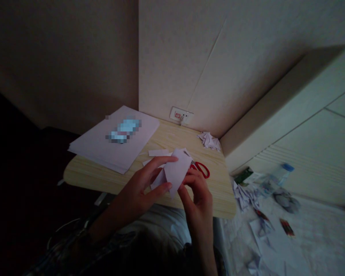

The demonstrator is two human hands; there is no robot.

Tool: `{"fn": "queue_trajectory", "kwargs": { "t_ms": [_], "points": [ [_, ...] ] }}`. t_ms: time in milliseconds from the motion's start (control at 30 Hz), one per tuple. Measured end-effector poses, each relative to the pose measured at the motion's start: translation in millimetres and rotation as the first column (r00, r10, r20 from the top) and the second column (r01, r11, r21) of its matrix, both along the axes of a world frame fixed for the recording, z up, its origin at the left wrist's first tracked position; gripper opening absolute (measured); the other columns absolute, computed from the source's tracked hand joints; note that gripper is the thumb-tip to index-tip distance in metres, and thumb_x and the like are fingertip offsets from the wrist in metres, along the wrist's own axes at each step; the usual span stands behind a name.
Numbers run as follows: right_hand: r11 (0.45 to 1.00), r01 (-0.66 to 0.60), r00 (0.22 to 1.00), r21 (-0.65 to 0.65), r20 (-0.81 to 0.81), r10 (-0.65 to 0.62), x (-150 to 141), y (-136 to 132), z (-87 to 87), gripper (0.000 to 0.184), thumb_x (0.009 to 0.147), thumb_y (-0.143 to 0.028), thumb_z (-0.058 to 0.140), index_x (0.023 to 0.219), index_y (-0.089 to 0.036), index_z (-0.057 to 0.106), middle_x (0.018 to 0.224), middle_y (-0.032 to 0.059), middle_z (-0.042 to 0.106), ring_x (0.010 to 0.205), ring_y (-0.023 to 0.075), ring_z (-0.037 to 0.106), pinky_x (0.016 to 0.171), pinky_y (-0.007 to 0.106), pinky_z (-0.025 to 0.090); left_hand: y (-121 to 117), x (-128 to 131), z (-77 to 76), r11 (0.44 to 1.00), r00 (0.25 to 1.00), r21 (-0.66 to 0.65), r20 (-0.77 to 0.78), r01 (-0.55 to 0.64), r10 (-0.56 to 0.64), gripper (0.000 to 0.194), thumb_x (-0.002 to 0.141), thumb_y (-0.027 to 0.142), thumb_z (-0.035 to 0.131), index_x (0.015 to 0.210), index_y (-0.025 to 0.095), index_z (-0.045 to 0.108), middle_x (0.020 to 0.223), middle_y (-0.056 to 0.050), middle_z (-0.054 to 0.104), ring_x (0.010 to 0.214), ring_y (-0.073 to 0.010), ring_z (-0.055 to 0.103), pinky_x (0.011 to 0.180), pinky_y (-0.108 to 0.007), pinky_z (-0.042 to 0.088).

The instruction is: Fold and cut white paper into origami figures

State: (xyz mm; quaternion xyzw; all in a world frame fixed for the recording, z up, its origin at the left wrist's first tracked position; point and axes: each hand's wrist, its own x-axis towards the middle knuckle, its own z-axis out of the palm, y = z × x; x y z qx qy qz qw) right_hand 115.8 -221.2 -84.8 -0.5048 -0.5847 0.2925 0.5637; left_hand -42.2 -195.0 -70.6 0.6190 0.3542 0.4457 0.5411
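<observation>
A folded sheet of white paper (176, 168) is held up over the front part of the small wooden table, tilted, with a point hanging down. On its left side my left hand (145, 188) grips it between thumb and fingers. My right hand (197, 195) pinches its lower right edge with thumb and forefinger. Behind the paper lie scissors with red handles (202, 170), their blades partly hidden. White paper strips (157, 152) rest on the table just beyond my left fingers.
A stack of white sheets (103, 153) with a pixelated phone-like object (125, 129) covers the table's left. Folded paper pieces (209, 141) sit at the back right, near a wall socket (181, 115). On the bed at right lie more folded papers (244, 195) and a clear bottle (280, 174).
</observation>
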Motion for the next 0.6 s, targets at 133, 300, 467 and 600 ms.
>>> {"fn": "queue_trajectory", "kwargs": {
  "t_ms": [133, 300, 467, 600],
  "points": [
    [0.995, 0.077, 0.995, 0.058, 0.058, -0.081, 1.2, 1.7, -3.1, 0.012, 0.081, -0.017, 0.068, 0.086, -0.023, 0.059, 0.103, 0.0031, 0.062, 0.101, 0.0209, 0.058, 0.088, 0.038, 0.046, 2.1, 0.2, -1.3, 0.998, 0.997, 0.045, -0.065, -0.041, 0.044, 0.034, 0.091, 0.023, 0.056, 0.125, 0.023, 0.054, 0.136, -0.006, 0.057, 0.123, -0.0214, 0.056, 0.102, -0.029, 0.046],
    [0.974, 0.124, 0.969, 0.19, 0.187, -0.16, 9.3, 3.6, -3.5, 0.04, 0.083, -0.012, 0.065, 0.118, -0.027, 0.053, 0.113, 0.0053, 0.058, 0.096, 0.0202, 0.058, 0.079, 0.037, 0.05, 0.7, -0.1, -2.9, 0.998, 0.984, 0.037, -0.165, -0.056, 0.061, 0.045, 0.093, 0.026, 0.054, 0.137, 0.025, 0.041, 0.147, -0.008, 0.049, 0.139, -0.0236, 0.042, 0.109, -0.034, 0.041],
    [0.956, 0.061, 0.899, 0.288, 0.4, -0.179, 17.3, 3.0, 2.7, 0.039, 0.086, -0.008, 0.059, 0.119, -0.029, 0.058, 0.118, 0.0077, 0.055, 0.11, 0.0245, 0.054, 0.086, 0.043, 0.051, 0.3, -1.6, -4.7, 0.998, 0.974, 0.063, -0.228, 0.022, -0.007, 0.044, 0.096, 0.026, 0.048, 0.139, 0.025, 0.039, 0.149, -0.009, 0.048, 0.138, -0.0228, 0.044, 0.111, -0.038, 0.037],
    [0.947, 0.012, 0.877, 0.32, 0.451, -0.163, 18.9, 2.1, 3.7, 0.036, 0.088, -0.006, 0.056, 0.114, -0.03, 0.062, 0.121, 0.0071, 0.052, 0.113, 0.023, 0.053, 0.086, 0.039, 0.053, 1.3, -3.4, -4.8, 0.997, 0.965, 0.02, -0.251, 0.08, -0.072, 0.049, 0.092, 0.025, 0.054, 0.139, 0.027, 0.041, 0.149, -0.008, 0.047, 0.139, -0.0235, 0.041, 0.114, -0.041, 0.033]
  ]
}}
